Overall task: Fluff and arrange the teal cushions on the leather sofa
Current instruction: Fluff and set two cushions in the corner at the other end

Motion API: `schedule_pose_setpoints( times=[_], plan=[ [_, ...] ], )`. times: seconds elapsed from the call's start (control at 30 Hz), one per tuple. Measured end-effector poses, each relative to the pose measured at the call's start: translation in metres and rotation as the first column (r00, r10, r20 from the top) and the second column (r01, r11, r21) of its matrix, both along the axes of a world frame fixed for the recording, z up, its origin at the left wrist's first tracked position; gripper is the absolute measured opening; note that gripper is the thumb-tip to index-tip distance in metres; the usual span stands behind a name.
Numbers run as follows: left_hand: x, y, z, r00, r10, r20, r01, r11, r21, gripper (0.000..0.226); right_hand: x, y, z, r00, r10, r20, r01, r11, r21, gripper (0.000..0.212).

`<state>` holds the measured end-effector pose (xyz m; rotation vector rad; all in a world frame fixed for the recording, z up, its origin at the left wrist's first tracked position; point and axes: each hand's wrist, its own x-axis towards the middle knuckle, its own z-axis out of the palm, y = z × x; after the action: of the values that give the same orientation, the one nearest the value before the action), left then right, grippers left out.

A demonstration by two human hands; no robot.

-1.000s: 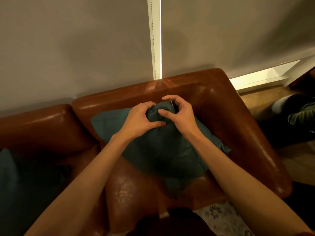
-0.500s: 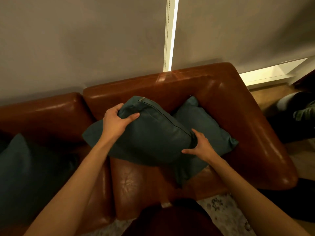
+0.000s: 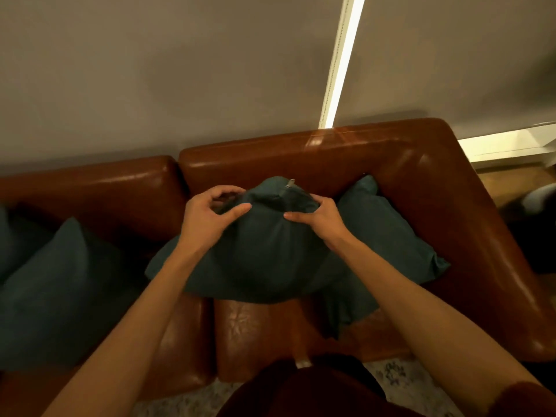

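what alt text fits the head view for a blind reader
A person's left hand and right hand grip the top of a teal cushion on a brown leather sofa. A second teal cushion leans in the sofa's corner behind it; a third cushion lies further left.
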<state>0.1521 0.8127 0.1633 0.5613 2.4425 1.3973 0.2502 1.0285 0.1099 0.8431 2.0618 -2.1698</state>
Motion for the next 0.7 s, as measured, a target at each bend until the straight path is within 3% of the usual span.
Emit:
schedule_pose_setpoints(
  times=[0.1,0.13,0.2,0.23,0.37,0.4,0.47,0.57,0.63,0.7],
  plan=[
    [-0.019,-0.052,-0.022,0.959,0.277,-0.052,-0.281,0.956,-0.08,0.039,-0.003,0.012,-0.001,0.987,-0.158,0.021,0.159,0.975,-0.153,0.034],
    [-0.024,-0.07,-0.033,0.913,0.408,0.012,-0.407,0.912,-0.053,0.047,-0.003,0.016,-0.002,0.979,-0.2,0.024,0.201,0.956,-0.212,0.034],
    [-0.03,-0.092,-0.05,0.766,0.571,0.294,-0.604,0.796,0.028,0.063,-0.002,0.018,-0.002,0.969,-0.243,0.046,0.245,0.92,-0.305,0.041],
    [-0.033,-0.094,-0.055,0.702,0.578,0.417,-0.646,0.762,0.032,0.069,-0.002,0.017,-0.003,0.968,-0.243,0.057,0.248,0.91,-0.331,0.045],
    [-0.068,-0.094,-0.076,0.611,0.5,0.613,-0.649,0.76,0.027,0.091,0.007,0.022,-0.005,0.959,-0.265,0.102,0.284,0.889,-0.359,0.034],
    [-0.072,-0.093,-0.081,0.572,0.434,0.696,-0.652,0.755,0.065,0.088,0.012,0.024,-0.007,0.952,-0.289,0.099,0.305,0.879,-0.367,0.037],
    [-0.061,-0.085,-0.085,0.546,0.276,0.791,-0.617,0.771,0.158,0.059,0.024,0.026,-0.012,0.933,-0.34,0.117,0.359,0.852,-0.382,0.05],
    [-0.042,-0.065,-0.089,0.572,0.348,0.743,-0.662,0.73,0.167,0.044,0.037,0.024,-0.018,0.905,-0.395,0.16,0.425,0.813,-0.397,0.054],
    [-0.044,-0.059,-0.082,0.657,0.504,0.56,-0.674,0.725,0.138,0.036,0.044,0.029,-0.022,0.907,-0.383,0.172,0.42,0.818,-0.392,0.065],
    [-0.047,-0.063,-0.069,0.744,0.591,0.314,-0.628,0.778,0.025,0.032,0.056,0.034,-0.024,0.93,-0.306,0.202,0.362,0.853,-0.375,0.074]
  ],
)
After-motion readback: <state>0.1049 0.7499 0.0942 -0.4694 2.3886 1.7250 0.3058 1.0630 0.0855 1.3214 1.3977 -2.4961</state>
